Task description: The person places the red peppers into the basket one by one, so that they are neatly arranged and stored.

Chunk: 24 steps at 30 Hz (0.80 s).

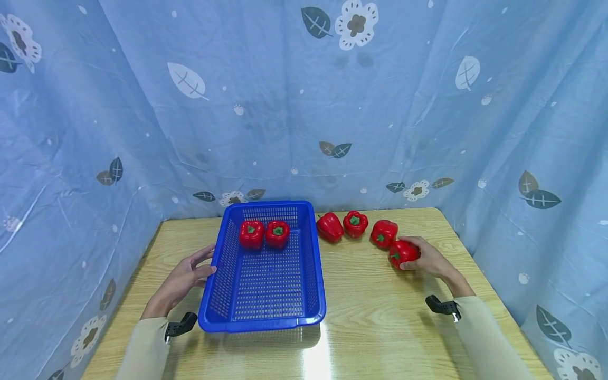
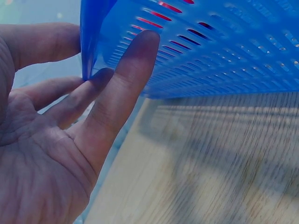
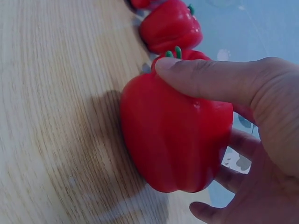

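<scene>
My left hand (image 1: 182,277) is at the left side of a blue plastic basket (image 1: 317,274). The thumb meets the rim, and the other fingers reach under it along the slotted wall (image 2: 224,51). Two red bell peppers with green stems, a left one (image 1: 251,235) and a right one (image 1: 277,234), stand side by side at the basket's far end. On the right of the table, my right hand (image 1: 429,258) grips another red bell pepper (image 3: 173,135) lying on its side. Its thumb lies over the pepper near the stem, with fingers around the far side.
Three more red bell peppers are on the wooden table (image 1: 370,316) right of the basket: one tilted beside the rim (image 1: 330,227), one upright (image 1: 355,224), and one (image 1: 383,234) close against the gripped pepper. A blue patterned curtain (image 1: 266,132) surrounds the table's back and sides.
</scene>
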Each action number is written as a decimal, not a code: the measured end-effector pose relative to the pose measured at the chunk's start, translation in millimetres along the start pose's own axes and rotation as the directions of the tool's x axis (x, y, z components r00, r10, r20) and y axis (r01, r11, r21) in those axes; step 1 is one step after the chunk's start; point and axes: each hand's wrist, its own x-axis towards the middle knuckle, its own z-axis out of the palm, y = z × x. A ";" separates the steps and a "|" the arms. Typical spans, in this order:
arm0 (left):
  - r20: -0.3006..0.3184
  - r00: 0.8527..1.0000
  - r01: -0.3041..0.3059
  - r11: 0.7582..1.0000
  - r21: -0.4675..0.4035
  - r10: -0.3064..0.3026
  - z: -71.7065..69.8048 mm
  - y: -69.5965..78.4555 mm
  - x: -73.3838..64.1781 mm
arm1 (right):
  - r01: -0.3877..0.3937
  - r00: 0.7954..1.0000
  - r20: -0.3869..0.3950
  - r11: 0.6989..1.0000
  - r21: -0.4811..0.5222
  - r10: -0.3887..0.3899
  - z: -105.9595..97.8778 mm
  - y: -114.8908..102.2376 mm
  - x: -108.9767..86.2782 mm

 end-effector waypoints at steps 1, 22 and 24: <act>0.000 1.000 -0.002 1.000 0.001 0.002 0.1 0.2 0.0 | -0.006 1.000 -0.004 1.000 0.000 0.006 0.1 0.1 -0.4; 0.002 1.000 -0.003 1.000 -0.003 0.003 -0.9 -0.1 -0.4 | 0.002 0.996 -0.088 1.000 0.014 0.000 -7.3 -38.4 -9.5; 0.002 1.000 -0.001 1.000 -0.004 0.001 -1.0 0.2 -0.5 | 0.005 0.996 -0.092 1.000 0.024 -0.003 -8.0 -43.4 -10.1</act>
